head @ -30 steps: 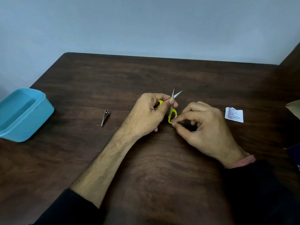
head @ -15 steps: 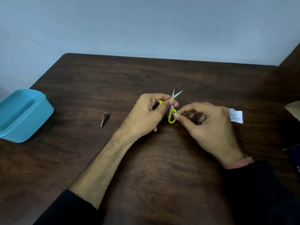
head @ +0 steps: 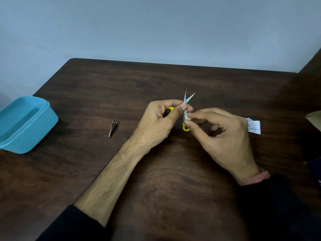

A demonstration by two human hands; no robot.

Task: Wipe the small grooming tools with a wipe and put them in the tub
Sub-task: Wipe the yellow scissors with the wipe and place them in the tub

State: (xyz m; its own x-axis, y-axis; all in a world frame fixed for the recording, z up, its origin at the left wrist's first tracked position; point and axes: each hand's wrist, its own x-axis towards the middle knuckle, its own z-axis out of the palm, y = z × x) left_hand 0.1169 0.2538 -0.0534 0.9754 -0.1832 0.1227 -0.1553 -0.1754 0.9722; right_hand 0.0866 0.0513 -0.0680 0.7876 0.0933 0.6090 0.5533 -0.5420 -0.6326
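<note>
Left hand point(head: 157, 122) over mid-table, forearm bare and running in from lower left, dark sleeve pushed up near the frame's bottom edge. Fingers curled round one yellow handle loop of the scissors point(head: 187, 108); thumb laid along the shank just below the blades. Scissors held off the table point(head: 173, 188), tips pointing up and away, blades parted in a narrow V. Second yellow loop hangs free below, between the two hands.

Right hand point(head: 224, 136) comes in from lower right, pinkish cuff showing at the wrist under a dark sleeve. Thumb and forefinger pinch a small white wipe point(head: 187, 117) against the scissors just above the lower loop; remaining fingers loosely curled, holding nothing that can be seen. Only a scrap of the wipe shows between the fingertips. The two hands nearly touch at the scissors.

Tub point(head: 26, 124), light blue, at the far left table edge, partly cut by the frame, open top. Inside looks empty as far as the visible part goes; well apart from both hands.

Nail clipper point(head: 113, 128), metal, lies flat on the table between tub and left hand, nearer the hand, untouched.

White printed sachet point(head: 254, 126) lies flat on the table just behind the right hand, its left edge hidden by the knuckles. Tan cardboard corner point(head: 315, 119) at the right frame edge
</note>
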